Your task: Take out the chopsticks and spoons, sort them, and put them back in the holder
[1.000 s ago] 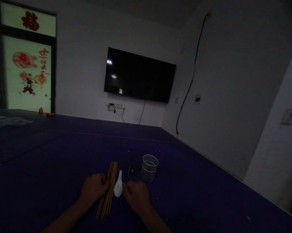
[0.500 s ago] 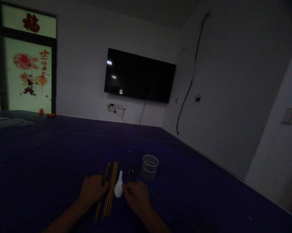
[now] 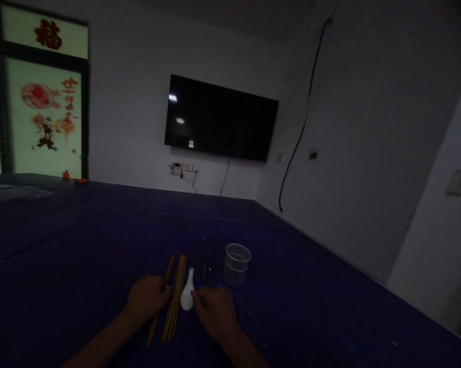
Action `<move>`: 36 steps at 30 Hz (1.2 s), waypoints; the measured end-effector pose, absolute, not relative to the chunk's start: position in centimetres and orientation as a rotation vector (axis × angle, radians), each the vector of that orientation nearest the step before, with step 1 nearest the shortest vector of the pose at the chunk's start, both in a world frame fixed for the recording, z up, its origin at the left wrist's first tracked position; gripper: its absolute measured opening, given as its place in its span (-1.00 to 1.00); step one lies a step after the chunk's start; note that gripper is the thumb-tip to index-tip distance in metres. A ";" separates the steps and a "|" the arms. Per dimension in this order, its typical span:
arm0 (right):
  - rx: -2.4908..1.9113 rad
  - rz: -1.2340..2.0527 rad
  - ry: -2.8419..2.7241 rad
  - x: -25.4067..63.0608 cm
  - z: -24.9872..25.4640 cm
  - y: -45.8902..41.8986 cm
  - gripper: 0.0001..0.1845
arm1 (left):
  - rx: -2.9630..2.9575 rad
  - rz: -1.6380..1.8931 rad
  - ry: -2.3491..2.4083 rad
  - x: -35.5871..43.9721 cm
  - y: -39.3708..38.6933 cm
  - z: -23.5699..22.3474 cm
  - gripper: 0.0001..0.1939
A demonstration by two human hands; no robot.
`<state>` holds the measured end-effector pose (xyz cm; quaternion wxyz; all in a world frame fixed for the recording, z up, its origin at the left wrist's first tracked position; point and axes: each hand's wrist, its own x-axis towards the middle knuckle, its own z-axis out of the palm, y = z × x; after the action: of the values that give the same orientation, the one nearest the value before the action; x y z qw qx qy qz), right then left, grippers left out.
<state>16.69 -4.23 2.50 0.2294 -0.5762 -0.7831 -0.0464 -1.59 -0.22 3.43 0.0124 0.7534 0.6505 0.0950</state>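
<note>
My left hand is closed round brown chopsticks, which slant across the dark blue surface; whether it has one or two is hard to tell. Just right of them lies a bundle of several chopsticks, apart from the held ones. A white soup spoon rests beside the bundle, bowl towards me. My right hand is closed at the spoon's right edge, its fingertips beside the bowl. Thin dark utensils extend beyond that hand, too dim to name; what its fingers pinch is hidden.
A grey cylindrical holder stands upright beyond my right hand. Small white specks dot the dark blue surface. Far left are small orange objects and a clear plastic sheet. A television hangs on the far wall.
My left hand has separated its chopsticks leftward from the bundle, opening a gap between them. My right hand has barely moved, staying beside the soup spoon.
</note>
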 end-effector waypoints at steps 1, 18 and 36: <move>-1.583 -0.128 -2.154 16.7 2.5 -4.2 -0.62 | 2.361 0.294 2.026 -1.6 -0.2 3.4 -0.60; -1.597 -0.113 -2.144 16.6 2.6 -4.3 -0.63 | 2.439 0.180 1.995 -1.5 -0.7 3.8 -0.61; -1.554 -0.095 -2.125 16.8 2.2 -4.0 -0.60 | 2.423 0.249 1.957 -1.8 -0.3 3.5 -0.67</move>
<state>16.85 -4.04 2.21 0.2509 -0.5712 -0.7807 -0.0349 -1.76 -0.25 3.54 0.0085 0.7756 0.6262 0.0797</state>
